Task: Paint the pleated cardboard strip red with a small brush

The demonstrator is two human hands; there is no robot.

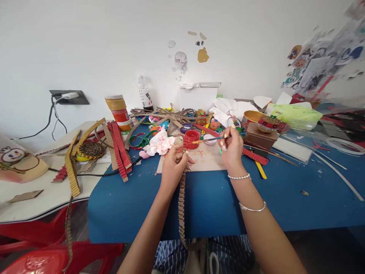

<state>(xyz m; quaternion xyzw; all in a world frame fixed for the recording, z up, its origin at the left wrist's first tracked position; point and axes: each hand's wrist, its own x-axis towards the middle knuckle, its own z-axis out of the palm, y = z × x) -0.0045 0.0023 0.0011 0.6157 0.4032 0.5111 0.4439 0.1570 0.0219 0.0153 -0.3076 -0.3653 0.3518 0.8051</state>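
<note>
In the head view, my right hand (pixel 232 147) is closed on a thin blue paintbrush (pixel 221 137), its tip pointing left near an open jar of red paint (pixel 192 139). A brown corrugated cardboard strip (pixel 181 205) hangs over the table's front edge, its upper end pinched in my left hand (pixel 175 163). Beneath both hands lies a pale board (pixel 205 164) with red paint marks. Crumpled tissue (pixel 160 142) with pink stains sits left of the jar, and a white lid (pixel 210 139) rests right of it.
Red corrugated strips (pixel 117 146) and a coiled brown strip (pixel 90 150) lie at the left. Stacked paint jars (pixel 119 112) and a bottle (pixel 145 93) stand behind. A brown box (pixel 261 136), a yellow stick (pixel 261 170) and a tape roll (pixel 345 145) are at the right.
</note>
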